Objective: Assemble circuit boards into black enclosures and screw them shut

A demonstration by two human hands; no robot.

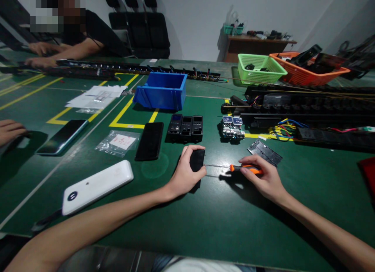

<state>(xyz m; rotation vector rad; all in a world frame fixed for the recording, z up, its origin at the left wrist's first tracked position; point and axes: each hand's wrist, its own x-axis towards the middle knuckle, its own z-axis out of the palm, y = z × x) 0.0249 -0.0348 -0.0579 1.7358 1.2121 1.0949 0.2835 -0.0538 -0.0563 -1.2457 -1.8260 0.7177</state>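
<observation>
My left hand point(187, 172) is closed around a small black plastic housing point(197, 159), held on edge over the table. In my right hand point(263, 176) is a screwdriver point(246, 169) with an orange and black handle. Its thin shaft points left, toward the housing's right side; whether the tip touches cannot be made out. Just behind my hands stand several joined black housings point(186, 128). To their right sit small circuit boards point(233, 127) with display windows. A flat black cover point(265, 152) lies beyond my right hand.
A black phone point(149, 141), plastic bag point(118, 142), white power bank point(98, 187) and second phone point(64, 136) lie to the left. Behind stands a blue bin point(161, 93). Black rails with wires point(322, 135), a green basket point(260, 71) and an orange basket point(310, 71) occupy the right. Another person works at far left.
</observation>
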